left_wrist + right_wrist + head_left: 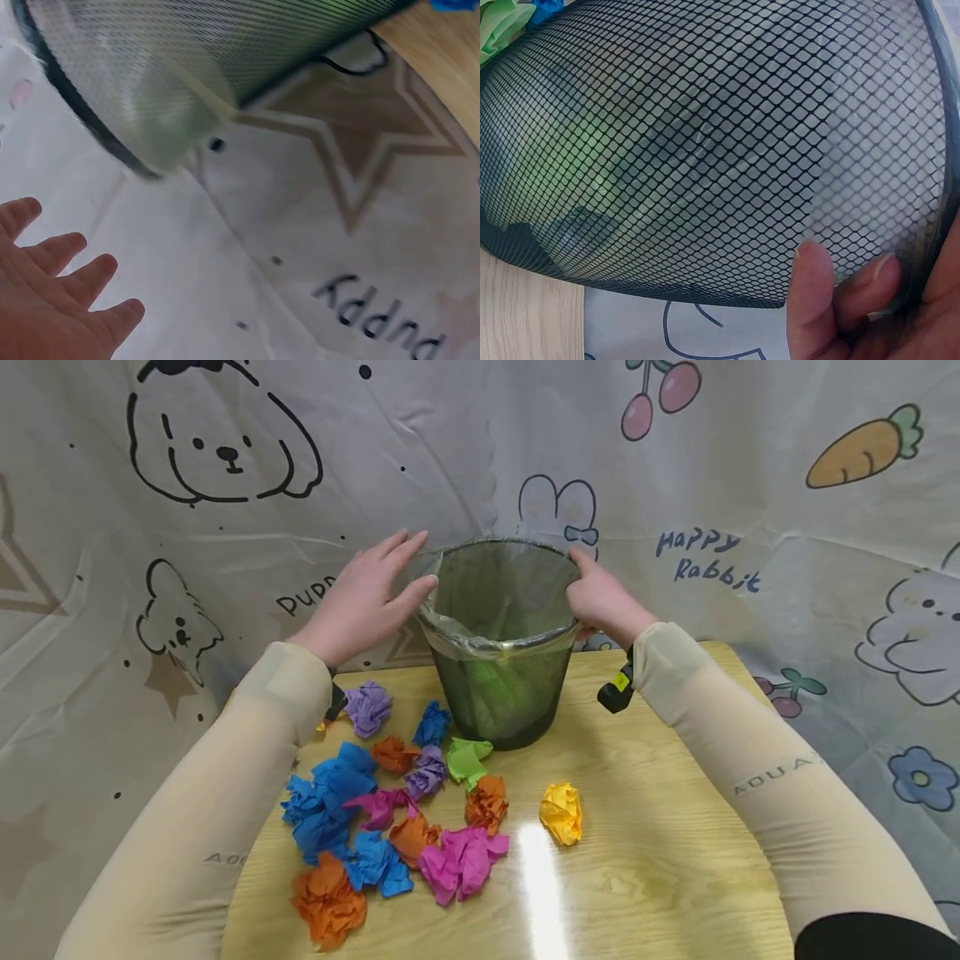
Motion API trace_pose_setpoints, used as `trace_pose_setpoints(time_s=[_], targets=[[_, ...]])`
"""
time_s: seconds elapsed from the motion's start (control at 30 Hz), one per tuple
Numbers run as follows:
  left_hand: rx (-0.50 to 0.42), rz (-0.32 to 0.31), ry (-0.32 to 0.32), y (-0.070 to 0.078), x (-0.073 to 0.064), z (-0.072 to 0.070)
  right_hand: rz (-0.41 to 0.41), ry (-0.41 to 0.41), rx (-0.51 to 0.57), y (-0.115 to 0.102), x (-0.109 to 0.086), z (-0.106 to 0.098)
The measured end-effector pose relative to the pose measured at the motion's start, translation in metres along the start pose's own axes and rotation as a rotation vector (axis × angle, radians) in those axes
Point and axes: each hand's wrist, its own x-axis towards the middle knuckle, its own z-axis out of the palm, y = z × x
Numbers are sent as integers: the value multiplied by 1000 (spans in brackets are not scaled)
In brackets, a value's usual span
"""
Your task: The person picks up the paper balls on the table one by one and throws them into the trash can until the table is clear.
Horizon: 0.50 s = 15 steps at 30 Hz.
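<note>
A dark mesh wastebasket [517,706] stands tilted-looking at the back of the table, lined with a clear plastic bag [480,645] folded over its rim. Something green shows through the mesh low down. My right hand [606,597] grips the rim on the right side; in the right wrist view its curled fingers [811,289] lie against the outer mesh. At the left of the rim is my left hand [363,602], fingers extended and thumb near the bag's edge. The left wrist view shows those fingers [97,281] spread, apart from the basket.
Crumpled paper balls lie left and in front of the basket: several blue [322,802], orange [330,902], purple [369,708] and pink [463,864], plus a green one [467,762]. A yellow ball [561,814] sits apart on the wooden table [660,835]. A printed curtain [450,452] hangs behind.
</note>
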Motion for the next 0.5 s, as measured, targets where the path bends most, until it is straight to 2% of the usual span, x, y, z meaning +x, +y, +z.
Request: trace_pose_setpoints(time_s=[0.27, 0.5], targets=[[12, -102, -39, -41, -27, 5, 1, 2, 1, 3, 2, 4], [51, -167, -103, -74, -44, 20, -9, 4, 8, 2, 3, 1]])
